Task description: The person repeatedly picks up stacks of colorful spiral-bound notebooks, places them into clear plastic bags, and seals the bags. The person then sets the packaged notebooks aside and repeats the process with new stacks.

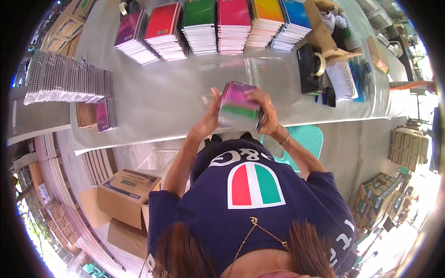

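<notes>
Desk [157, 97], grey, contents from left: tall plastic-wrapped stack of spiral notebooks [69, 78], at left edge. Purple notebook [105, 116], near left corner. Along far edge: purple stack [130, 28], red stack [162, 23], green stack [199, 14]. Left hand [208, 116], thumb raised, beside the held bundle's left side; grip cannot be told. Pink stack [234, 13], far edge. Notebook bundle [237, 111], purple cover uppermost, partly blurred, above near edge's middle. Right hand [265, 107], grasping bundle's right side. Yellow stack [267, 11], blue stack [295, 15], far edge. Black tape dispenser [308, 69], toward right edge.
</notes>
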Demonstrator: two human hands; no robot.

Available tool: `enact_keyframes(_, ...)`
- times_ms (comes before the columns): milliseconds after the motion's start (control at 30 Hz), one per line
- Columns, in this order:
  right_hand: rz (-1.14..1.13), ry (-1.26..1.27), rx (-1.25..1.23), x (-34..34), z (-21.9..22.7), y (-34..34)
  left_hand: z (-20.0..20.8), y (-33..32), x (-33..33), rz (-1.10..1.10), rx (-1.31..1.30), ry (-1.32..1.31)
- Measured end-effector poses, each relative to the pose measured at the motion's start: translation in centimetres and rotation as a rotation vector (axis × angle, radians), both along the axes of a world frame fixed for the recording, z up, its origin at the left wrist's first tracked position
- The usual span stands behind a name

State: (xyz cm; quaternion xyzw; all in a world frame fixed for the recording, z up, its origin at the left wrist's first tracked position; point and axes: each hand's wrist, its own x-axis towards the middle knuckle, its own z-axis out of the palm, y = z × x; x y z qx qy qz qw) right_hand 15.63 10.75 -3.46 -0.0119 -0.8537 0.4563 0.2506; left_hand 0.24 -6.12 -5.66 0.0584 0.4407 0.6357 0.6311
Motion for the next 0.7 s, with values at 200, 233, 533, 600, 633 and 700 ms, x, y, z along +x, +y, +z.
enact_keyframes(200, -0.147, -0.159, -0.776, -1.0, 0.5, 2.7, 3.8, 4.7, 0.6, 0.051, 0.038, 1.250)
enact_keyframes(233, -0.112, -0.144, -0.782, -0.8, 0.6, 3.0, 4.6, 5.5, 0.9, 0.071, 0.111, 1.369)
enact_keyframes(533, -0.088, -0.214, -0.979, -1.6, -6.4, 3.7, -1.0, 8.3, 2.3, 0.276, 0.122, 0.693)
enact_keyframes(600, -0.122, -0.214, -1.008, -1.8, -6.5, 3.2, -1.3, 8.1, 2.1, 0.258, 0.152, 0.808)
enact_keyframes(633, -0.137, -0.215, -1.022, -1.8, -6.3, 3.1, -1.2, 8.0, 2.0, 0.252, 0.167, 0.866)
enact_keyframes(700, -0.043, -0.154, -0.842, -1.1, -4.9, 3.5, -1.1, 6.7, 2.6, 0.261, 0.169, 0.901)
